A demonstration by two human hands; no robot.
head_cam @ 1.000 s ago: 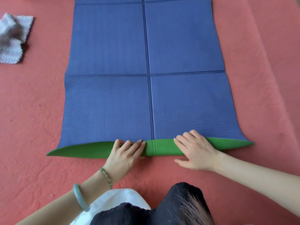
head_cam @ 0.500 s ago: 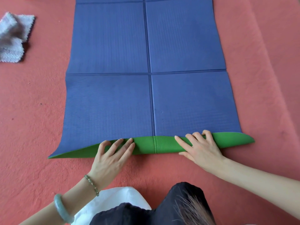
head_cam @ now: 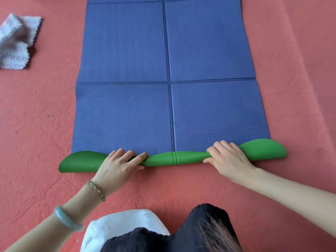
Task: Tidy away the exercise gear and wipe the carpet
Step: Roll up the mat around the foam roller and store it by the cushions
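two grips curl round the rolled green edge of the mat [head_cam: 209, 110]: left grip [head_cam: 120, 164], right grip [head_cam: 229, 159], the roll tight between them and slack outside each. beyond them the mat lies flat on the carpet [head_cam: 36, 124]. rolling is barely started; next calls for even forward pushes.

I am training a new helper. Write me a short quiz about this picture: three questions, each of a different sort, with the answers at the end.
1. True or false: the yoga mat is already rolled up completely.
2. Where does the grey cloth lie? A: on the mat. B: on the red carpet, left of the mat. C: on a chair.
3. Fill in: the left hand and the right hand both grip the mat's rolled near edge, whose colour is ____.
Key: 1 false, only the near edge is rolled; 2 B; 3 green.
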